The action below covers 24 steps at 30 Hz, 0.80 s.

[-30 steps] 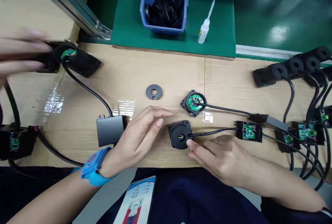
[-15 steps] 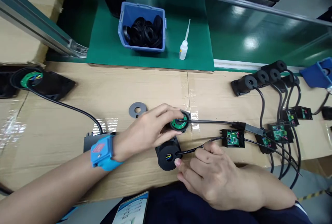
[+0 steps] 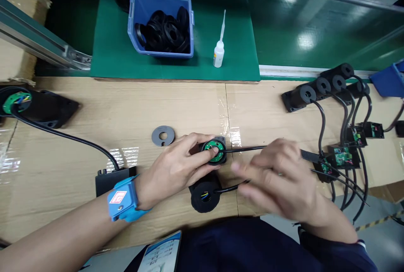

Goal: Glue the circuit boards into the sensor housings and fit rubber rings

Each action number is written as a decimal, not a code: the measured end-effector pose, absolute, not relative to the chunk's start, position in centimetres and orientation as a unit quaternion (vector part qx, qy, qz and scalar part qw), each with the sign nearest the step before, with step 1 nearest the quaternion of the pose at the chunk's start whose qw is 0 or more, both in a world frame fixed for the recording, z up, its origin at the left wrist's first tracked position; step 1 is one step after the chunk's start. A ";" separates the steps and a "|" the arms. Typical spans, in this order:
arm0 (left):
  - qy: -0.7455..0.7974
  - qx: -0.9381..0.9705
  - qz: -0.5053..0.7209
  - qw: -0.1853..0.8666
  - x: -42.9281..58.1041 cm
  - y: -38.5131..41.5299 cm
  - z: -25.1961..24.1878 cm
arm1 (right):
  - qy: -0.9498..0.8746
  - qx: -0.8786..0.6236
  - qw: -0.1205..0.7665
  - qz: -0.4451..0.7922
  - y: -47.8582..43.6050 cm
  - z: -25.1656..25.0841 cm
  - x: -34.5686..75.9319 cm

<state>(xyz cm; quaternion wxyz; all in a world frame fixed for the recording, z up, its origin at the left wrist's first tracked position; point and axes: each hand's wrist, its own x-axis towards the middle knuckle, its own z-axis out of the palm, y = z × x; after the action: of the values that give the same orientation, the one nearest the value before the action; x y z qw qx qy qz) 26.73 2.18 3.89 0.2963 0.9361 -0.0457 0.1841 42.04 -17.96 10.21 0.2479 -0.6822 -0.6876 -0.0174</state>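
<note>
My left hand [image 3: 176,167], with a blue wrist strap [image 3: 122,199], grips a small black housing with a round green circuit board [image 3: 214,151] in it; the thumb presses on the board. A black cable [image 3: 249,149] runs from it to the right. Just below lies a black round housing [image 3: 205,196] with coloured wires in its centre hole and its own cable. My right hand [image 3: 277,179] hovers blurred over these cables, fingers spread, apparently holding nothing. A grey washer-like disc [image 3: 163,135] lies to the left.
A blue bin of black rings [image 3: 160,22] and a small glue bottle [image 3: 218,53] stand on the green mat behind. Several finished black units with cables and green boards [image 3: 341,154] lie at the right. Another black unit [image 3: 38,106] lies far left. A black box [image 3: 105,179] sits by my left wrist.
My left hand closed on the green-board housing and its thumb now presses the board. My right hand let go of the lower round housing and moved up and right over the cables.
</note>
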 end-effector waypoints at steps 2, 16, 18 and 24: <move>-0.037 0.938 0.190 0.287 26.6 2.0 3.9 | -0.632 -0.745 0.210 -0.032 -17.6 9.8 43.4; 0.104 0.949 0.141 0.263 24.6 6.9 7.5 | -0.626 -0.740 0.241 -0.055 -17.3 7.3 43.5; 0.153 0.954 0.108 0.234 23.8 8.3 7.9 | -0.632 -0.736 0.236 -0.063 -17.4 7.3 43.5; 0.061 0.976 -0.003 0.210 23.2 9.7 5.9 | -0.632 -0.737 0.229 -0.068 -17.2 7.6 43.3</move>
<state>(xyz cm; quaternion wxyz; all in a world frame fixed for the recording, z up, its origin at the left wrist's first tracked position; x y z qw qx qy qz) 23.18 9.70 5.90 0.2098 0.9758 0.0609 -0.0034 43.27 -17.22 7.60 0.2294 -0.7368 -0.6325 -0.0678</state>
